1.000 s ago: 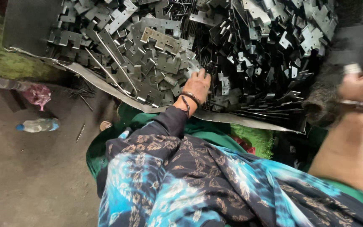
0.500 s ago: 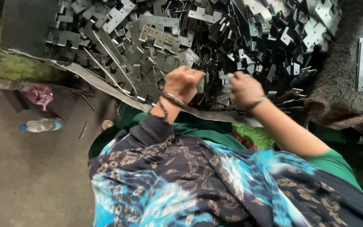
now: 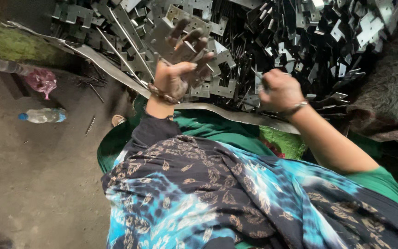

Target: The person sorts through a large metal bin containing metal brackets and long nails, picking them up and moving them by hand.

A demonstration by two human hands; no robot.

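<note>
Head view: left hand (image 3: 180, 76) raised, grip spread round a flat grey notched metal bracket (image 3: 169, 39), fingers half open. Right hand (image 3: 279, 90) fisted, pressed together at the heap of grey stamped metal plates (image 3: 300, 37) just beyond both grips. Judgement: hold plate by flat faces, avoid sharp edges, lift w/o snagging neighbours

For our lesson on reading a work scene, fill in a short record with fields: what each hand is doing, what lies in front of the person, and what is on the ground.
left hand: left hand raised, palm up, fingers curled round flat metal plates
right hand: right hand closed in a fist at the near edge of the pile; what it holds cannot be seen
wrists: a bangle on the left, a second bangle on the right
in front: pile of notched metal brackets
ground, left: bottle lying down, pink bag
lap: patterned blue cloth
</note>
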